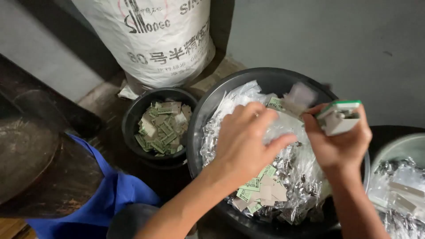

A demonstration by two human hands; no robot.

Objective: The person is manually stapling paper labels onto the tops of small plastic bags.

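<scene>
I see my left hand (245, 141) pinching a clear packet (283, 126) over the big bowl (208, 115), right hand (338, 141) gripping a card stack (338, 116) ready

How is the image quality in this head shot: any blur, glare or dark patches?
Head view: the left hand and the pale card above it are motion-smeared; the right hand holds a fairly crisp white-and-green block; clear wrappers in the large black basin throw small glints; the small tub of green cards is sharp; the left edge is dim.
</scene>
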